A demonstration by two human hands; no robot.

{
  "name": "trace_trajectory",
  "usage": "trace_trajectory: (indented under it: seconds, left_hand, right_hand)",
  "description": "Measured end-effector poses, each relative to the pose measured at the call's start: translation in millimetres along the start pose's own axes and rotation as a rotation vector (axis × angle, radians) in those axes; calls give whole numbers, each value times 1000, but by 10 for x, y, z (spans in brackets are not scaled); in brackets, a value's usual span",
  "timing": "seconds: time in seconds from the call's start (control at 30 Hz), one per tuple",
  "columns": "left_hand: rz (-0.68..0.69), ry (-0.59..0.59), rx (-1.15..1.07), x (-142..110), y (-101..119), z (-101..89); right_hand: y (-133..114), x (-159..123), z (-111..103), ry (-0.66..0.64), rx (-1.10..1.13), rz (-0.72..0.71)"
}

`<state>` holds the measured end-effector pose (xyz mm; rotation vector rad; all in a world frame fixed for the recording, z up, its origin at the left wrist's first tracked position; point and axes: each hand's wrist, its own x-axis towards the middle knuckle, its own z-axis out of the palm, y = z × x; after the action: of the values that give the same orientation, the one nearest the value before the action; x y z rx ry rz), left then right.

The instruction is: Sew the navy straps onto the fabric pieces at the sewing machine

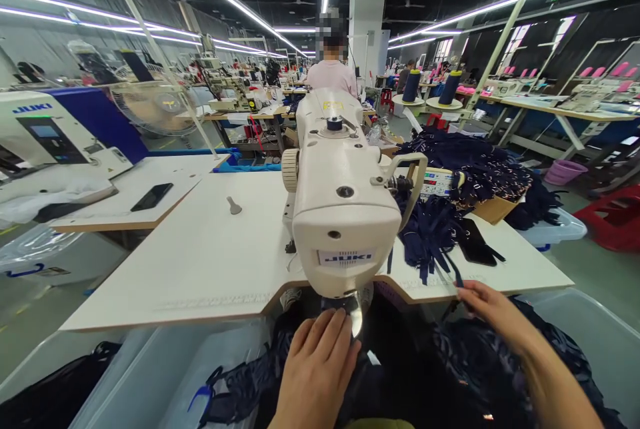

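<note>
A white JUKI sewing machine (345, 236) stands in front of me, its needle end facing my body. My left hand (320, 366) is under the machine head with its fingers bent and close together, gripping navy fabric (260, 366) that trails off to the left. The fabric's edge at the needle is mostly covered by my fingers and the machine. Over at the table's right front edge, my right hand (480, 302) pinches the end of a narrow navy strap (454, 269). That strap runs back to a pile of navy straps (427, 236) beside the machine.
A dark phone (477, 242) lies right of the straps, before a box heaped with navy straps (470, 162). A small grey tool (233, 206) rests on the white tabletop (200, 262). Plastic bins (165, 369) stand below. Another person (333, 72) sits ahead.
</note>
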<state>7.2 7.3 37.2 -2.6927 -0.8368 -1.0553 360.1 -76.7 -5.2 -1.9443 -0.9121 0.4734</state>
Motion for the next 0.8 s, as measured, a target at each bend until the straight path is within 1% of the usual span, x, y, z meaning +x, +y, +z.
trace_trajectory:
  seconds: [0.07,0.13,0.17,0.2,0.23,0.27,0.3,0.33,0.37,0.4,0.43,0.47,0.53,0.6,0.7,0.8]
  left_hand:
    - [16,-33,-25,4,-11,-36]
    - [35,-58,-45,3,-22,-74]
    - [38,-66,-56,2,-27,-91]
    - [36,-76,-70,0,-30,-106]
    - [31,-88,-91,-2,-34,-118]
    - [24,-104,-120,-4,-38,-128]
    - [13,-122,-159,-8,-44,-134]
    - [2,-135,-206,-13,-53,-137]
    - [-14,-143,-260,-21,-66,-134]
    - [-36,-142,-315,-34,-84,-127]
    - [-65,-131,-372,-50,-104,-116]
    - [-95,-117,-427,-69,-127,-101]
    - [-149,-86,-521,-106,-171,-68]
    - [-166,-73,-570,-129,-202,-42]
    - [-112,-83,-537,-118,-211,-32]
    - [-55,-86,-460,-77,-192,-44]
  right_hand:
    - [-222,47,-233,54,211,-54]
    - [-499,30,-346,134,438,-111]
    - [-642,-8,-333,180,758,-108]
    - [-778,-65,-267,182,1020,-72]
    - [-901,-138,-153,126,1179,-31]
    - [-1005,-222,3,37,1235,32]
    - [-1087,-311,189,-91,1186,99]
    - [-1145,-395,390,-207,1104,128]
    - [-1180,-469,593,-337,994,153]
    - [-1194,-528,784,-465,871,144]
    - [-1191,-569,953,-537,764,103]
    - [-1177,-596,1092,-563,679,55]
    - [-1132,-618,1280,-545,541,-38]
    - [-1092,-629,1372,-477,440,-107]
    - [-1075,-670,1429,-410,366,-160]
    - [-1103,-722,1467,-385,378,-138]
